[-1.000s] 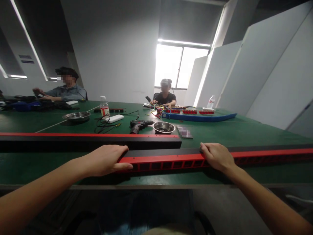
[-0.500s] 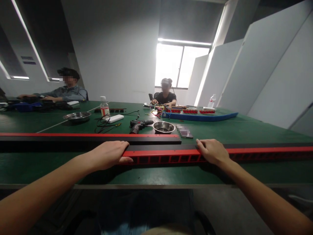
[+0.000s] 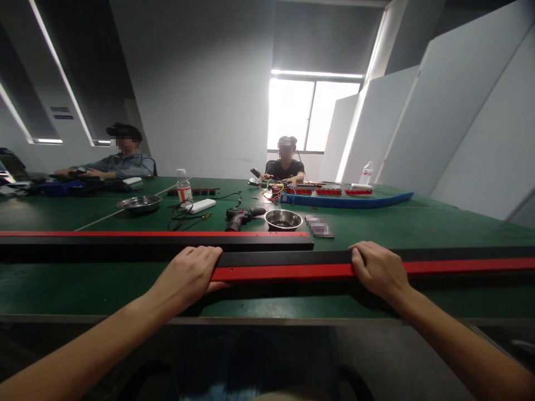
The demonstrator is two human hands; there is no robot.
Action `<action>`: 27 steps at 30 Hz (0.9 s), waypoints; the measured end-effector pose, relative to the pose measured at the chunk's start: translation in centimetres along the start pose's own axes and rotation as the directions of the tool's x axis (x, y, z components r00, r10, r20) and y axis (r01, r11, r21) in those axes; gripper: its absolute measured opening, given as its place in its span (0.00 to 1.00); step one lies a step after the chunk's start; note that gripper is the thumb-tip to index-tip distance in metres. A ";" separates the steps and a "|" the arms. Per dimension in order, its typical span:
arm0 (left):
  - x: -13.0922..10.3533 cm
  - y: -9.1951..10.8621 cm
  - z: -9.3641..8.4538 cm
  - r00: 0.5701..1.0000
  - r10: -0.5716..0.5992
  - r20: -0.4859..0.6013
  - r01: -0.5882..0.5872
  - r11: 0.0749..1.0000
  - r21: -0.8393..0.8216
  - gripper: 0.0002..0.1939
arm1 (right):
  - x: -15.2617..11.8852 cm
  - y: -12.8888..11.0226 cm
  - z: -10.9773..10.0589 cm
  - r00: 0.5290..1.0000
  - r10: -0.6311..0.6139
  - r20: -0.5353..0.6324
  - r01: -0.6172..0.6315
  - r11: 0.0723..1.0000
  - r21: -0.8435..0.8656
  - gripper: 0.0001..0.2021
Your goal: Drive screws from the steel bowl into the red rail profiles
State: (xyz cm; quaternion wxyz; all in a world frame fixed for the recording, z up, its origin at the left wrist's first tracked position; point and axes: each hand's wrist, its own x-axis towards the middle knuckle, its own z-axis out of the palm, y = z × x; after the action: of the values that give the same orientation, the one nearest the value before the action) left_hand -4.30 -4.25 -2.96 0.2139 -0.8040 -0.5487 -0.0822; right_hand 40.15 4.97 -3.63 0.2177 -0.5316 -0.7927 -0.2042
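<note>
A long black-and-red metal rail (image 3: 288, 272) lies across the near part of the green table, reaching out of view on the right. My left hand (image 3: 190, 271) is closed around its left end, fingers over the top and thumb at the front face. Farther right, my right hand (image 3: 378, 268) grips the same rail from above, thumb against the red side. The rail's row of square openings is out of sight. Just behind lies a second black-and-red rail (image 3: 251, 239), extending left out of view; neither hand holds it.
Behind the rails are a cordless drill (image 3: 242, 216), a steel bowl (image 3: 283, 220) with small dark parts, a blurred flat packet (image 3: 320, 226), a white power bank (image 3: 203, 206) and a bottle (image 3: 184, 188). A blue strip (image 3: 346, 200) lies beyond. Two people sit across the table (image 3: 397, 223).
The rail in my hands has rolled so its front openings no longer show and more of its red and black faces do. My right hand has shifted slightly right.
</note>
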 end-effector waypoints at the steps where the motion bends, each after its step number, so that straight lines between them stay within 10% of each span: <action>1: -0.3 0.3 -0.1 1.000 -0.009 -0.010 0.009 1.000 0.005 0.30 | -0.2 0.0 -0.2 1.000 -0.029 0.000 0.029 1.000 -0.004 0.20; 13: -2.1 1.6 -0.1 0.977 0.072 -0.201 -0.045 0.989 0.138 0.24 | 1.0 3.3 -1.8 0.953 -0.153 0.262 0.125 0.985 0.122 0.22; 27: -0.6 1.0 -2.4 0.995 0.092 0.048 -0.095 0.994 0.053 0.30 | -1.6 2.8 -0.2 0.995 -0.048 0.092 0.055 0.995 -0.078 0.25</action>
State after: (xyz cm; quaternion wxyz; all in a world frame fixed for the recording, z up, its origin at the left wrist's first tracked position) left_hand -3.35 -6.10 -1.27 0.2271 -0.8243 -0.5172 -0.0387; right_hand 43.38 4.61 -4.09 0.1549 -0.5281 -0.8061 -0.2174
